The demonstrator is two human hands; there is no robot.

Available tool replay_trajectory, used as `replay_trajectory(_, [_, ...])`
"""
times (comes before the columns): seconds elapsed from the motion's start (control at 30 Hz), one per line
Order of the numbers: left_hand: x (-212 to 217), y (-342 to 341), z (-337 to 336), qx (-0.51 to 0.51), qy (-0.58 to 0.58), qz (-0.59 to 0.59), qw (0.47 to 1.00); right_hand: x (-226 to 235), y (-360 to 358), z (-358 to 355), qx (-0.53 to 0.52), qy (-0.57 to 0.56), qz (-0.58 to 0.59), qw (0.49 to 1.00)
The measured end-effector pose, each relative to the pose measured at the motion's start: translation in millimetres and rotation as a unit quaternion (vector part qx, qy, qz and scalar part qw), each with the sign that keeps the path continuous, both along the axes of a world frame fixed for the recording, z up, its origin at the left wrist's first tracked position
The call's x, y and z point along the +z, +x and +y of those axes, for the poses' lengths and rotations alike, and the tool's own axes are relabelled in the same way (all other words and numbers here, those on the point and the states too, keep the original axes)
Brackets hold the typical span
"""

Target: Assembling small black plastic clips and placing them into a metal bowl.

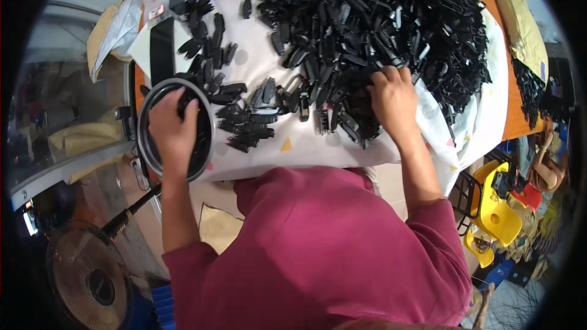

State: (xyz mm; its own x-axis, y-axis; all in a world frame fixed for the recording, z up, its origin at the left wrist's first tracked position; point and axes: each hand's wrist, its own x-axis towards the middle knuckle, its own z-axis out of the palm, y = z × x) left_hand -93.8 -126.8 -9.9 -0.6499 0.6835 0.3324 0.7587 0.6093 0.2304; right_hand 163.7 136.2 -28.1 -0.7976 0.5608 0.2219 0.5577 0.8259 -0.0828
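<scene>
A large heap of small black plastic clips [342, 18] covers the far and right parts of the cloth-covered table. Smaller groups of loose clips [251, 122] lie nearer me, at the middle and left. My left hand [172, 121] reaches down into a round metal-rimmed bowl [211, 128] at the table's left front. Its thumb and fingers are curled around something dark that I cannot make out. My right hand [391, 95] rests at the near edge of the heap, palm down with fingers bent inward. Whatever it grips is hidden beneath the fingers.
A patterned white cloth [293, 156] covers the table. Beyond the bowl lies a dark flat rectangular object [162, 49]. A fan [92, 275] stands at lower left. Yellow chairs [495, 208] are at the right, and another person [547, 171] sits beyond them.
</scene>
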Motion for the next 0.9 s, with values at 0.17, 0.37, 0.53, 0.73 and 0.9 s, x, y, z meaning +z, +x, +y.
replay_trajectory(0.17, [-4.3, 43.6, 67.2, -0.101, 0.022, -0.053, 0.993, -0.8, -1.3, 3.8, -0.040, 0.000, -0.101, 0.994])
replay_trajectory(0.37, [-22.9, 64.6, 92.2, -0.098, -0.117, -0.055, 0.987, 23.5, -1.0, -8.5, -0.008, -0.080, 0.104, 0.991])
replay_trajectory(0.53, [-22.0, 64.7, 94.0, -0.118, 0.034, -0.262, 0.957, 28.8, -9.7, -25.5, -0.026, -0.663, 0.388, 0.639])
replay_trajectory(0.73, [24.6, 76.9, 99.6, -0.147, 0.229, -0.809, 0.521, 33.8, -31.1, -48.6, 0.133, -0.674, 0.485, 0.541])
replay_trajectory(0.9, [30.9, 83.6, 93.6, -0.231, 0.231, -0.720, 0.612, 45.8, -31.9, -55.1, 0.140, -0.591, 0.503, 0.615])
